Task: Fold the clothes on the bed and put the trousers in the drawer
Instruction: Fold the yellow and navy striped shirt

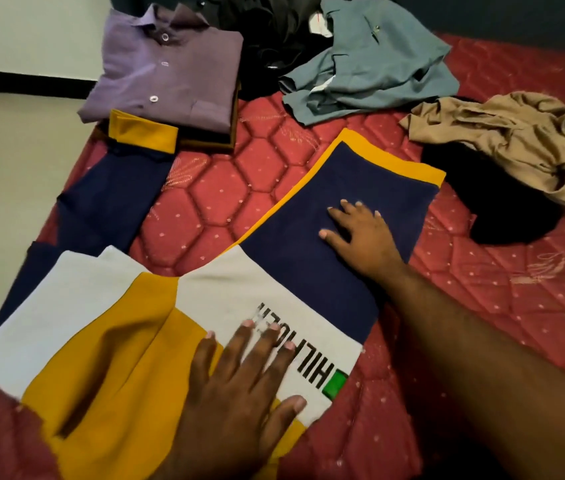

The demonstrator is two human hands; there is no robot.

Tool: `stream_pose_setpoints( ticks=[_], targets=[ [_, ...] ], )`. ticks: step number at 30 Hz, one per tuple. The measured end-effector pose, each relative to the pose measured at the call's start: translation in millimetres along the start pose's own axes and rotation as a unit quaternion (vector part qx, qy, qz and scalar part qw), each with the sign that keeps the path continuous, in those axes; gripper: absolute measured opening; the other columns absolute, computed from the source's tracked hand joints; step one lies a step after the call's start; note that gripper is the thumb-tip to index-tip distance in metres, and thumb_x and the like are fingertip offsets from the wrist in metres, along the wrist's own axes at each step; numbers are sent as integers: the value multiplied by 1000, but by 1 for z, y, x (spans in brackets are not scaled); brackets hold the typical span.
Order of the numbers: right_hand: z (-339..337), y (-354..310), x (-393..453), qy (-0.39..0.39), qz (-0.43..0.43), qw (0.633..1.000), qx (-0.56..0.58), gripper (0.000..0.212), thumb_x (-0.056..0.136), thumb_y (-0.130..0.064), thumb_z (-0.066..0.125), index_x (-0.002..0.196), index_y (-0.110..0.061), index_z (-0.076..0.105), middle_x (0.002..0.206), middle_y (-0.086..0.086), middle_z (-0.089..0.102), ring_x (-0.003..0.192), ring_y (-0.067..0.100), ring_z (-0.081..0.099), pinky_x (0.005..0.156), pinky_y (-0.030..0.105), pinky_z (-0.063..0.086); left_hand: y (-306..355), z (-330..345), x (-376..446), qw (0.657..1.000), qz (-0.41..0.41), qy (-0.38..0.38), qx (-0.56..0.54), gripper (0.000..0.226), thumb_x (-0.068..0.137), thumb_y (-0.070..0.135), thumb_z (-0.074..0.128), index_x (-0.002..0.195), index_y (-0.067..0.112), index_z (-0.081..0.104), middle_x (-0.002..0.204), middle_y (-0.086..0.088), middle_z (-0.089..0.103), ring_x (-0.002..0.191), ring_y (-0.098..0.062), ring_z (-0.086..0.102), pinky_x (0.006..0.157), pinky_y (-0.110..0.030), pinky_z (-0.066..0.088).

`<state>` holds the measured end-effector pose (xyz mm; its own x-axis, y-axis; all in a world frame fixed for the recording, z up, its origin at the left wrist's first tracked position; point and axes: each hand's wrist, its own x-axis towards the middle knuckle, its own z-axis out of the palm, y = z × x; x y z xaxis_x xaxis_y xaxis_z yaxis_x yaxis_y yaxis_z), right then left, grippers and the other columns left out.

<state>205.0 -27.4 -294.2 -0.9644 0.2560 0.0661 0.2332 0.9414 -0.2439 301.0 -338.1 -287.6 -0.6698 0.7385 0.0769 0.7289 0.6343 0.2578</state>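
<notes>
I count 2 hands on the cloth: my left hand (239, 379) and my right hand (360, 230), both flat with fingers spread. There is 1 navy, white and yellow shirt (204, 306) spread out, with 2 sleeves showing. I count 1 folded purple shirt (166, 71), with 3 buttons visible down its front, on top of 1 folded brown garment (229, 133). Loose pieces: 1 grey-blue polo (378, 64), 1 tan garment (516, 140), 1 black garment (502, 209) beneath it, and 1 dark heap (274, 29) of uncertain number. 1 red mattress (222, 188).
</notes>
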Motion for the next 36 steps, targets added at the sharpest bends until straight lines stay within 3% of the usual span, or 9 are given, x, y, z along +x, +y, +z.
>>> stream_pose_setpoints(
  ticks=[5, 10, 14, 19, 23, 27, 29, 32, 36],
  targets=[
    [-12, -17, 1, -133, 52, 984, -104, 66, 92, -70, 15, 152, -42, 8, 163, -6, -2, 150, 25, -4, 115, 58, -7, -9, 8, -37, 988, -65, -132, 40, 80, 88, 78, 26, 152, 29, 32, 159, -7, 28, 145, -36, 25, 107, -71, 20],
    [4, -74, -56, -176, -49, 981, -69, 92, 69, -90, -9, 150, -47, 0, 162, -10, -10, 149, 24, -8, 116, 58, -4, 4, 3, -54, 986, -83, -144, 6, 79, 88, 79, 27, 151, 32, 35, 158, -4, 30, 145, -34, 28, 106, -68, 20],
    [-18, -103, -43, -216, -19, 957, -195, 71, 90, -73, 28, 151, -41, 13, 163, -6, -3, 149, 29, -3, 111, 64, -4, -12, -33, -57, 979, -99, -54, -171, 61, 90, 70, 42, 144, 41, 42, 153, 19, 32, 144, -7, 20, 119, -46, 9],
    [-24, -208, -42, -59, -148, 987, 7, 28, 87, -38, 63, 105, -16, 68, 109, 6, 64, 108, 28, 57, 84, 36, 42, -126, -104, -58, 841, -380, 188, -337, 33, 92, 38, 61, 75, 12, 69, 76, -1, 70, 77, -19, 65, 75, -40, 54],
    [11, -300, -44, -99, -139, 975, 146, 30, 80, -37, 58, 91, -14, 73, 93, 8, 70, 90, 26, 61, 76, 36, 46, -207, -102, -79, 789, -548, 113, -253, 47, 91, 53, 53, 83, 8, 65, 90, -14, 66, 92, -36, 62, 73, -35, 45],
    [40, -336, -40, -85, -56, 989, 108, 25, 83, -36, 61, 102, -20, 66, 107, 7, 65, 102, 30, 58, 86, 39, 46, -228, -72, -88, 728, -617, 42, -297, 83, 81, 76, 47, 122, 5, 58, 123, -17, 60, 111, -37, 57, 87, -38, 45],
    [44, -343, -41, -109, -24, 989, 100, 33, 82, -37, 63, 114, -25, 62, 116, 4, 63, 110, 29, 56, 92, 40, 42, -236, -66, -85, 618, -644, 86, -443, 92, 74, 79, 54, 126, 3, 59, 118, -16, 63, 103, -34, 61, 91, -40, 50],
    [45, -343, -44, -94, -6, 989, 111, 41, 83, -35, 66, 123, -29, 58, 121, 3, 55, 115, 28, 51, 94, 39, 39, -248, -64, -76, 471, -613, 135, -619, 58, 87, 52, 65, 113, 1, 65, 91, -11, 66, 72, -25, 61, 64, -32, 50],
    [46, -332, -57, -75, -37, 987, 136, 48, 82, -27, 68, 128, -29, 53, 125, 4, 50, 117, 30, 47, 96, 41, 40, -246, -71, -59, 439, -504, 289, -685, 8, 93, 9, 60, 95, 5, 67, 88, -17, 71, 61, -19, 69, 55, -25, 54]
  ],
)
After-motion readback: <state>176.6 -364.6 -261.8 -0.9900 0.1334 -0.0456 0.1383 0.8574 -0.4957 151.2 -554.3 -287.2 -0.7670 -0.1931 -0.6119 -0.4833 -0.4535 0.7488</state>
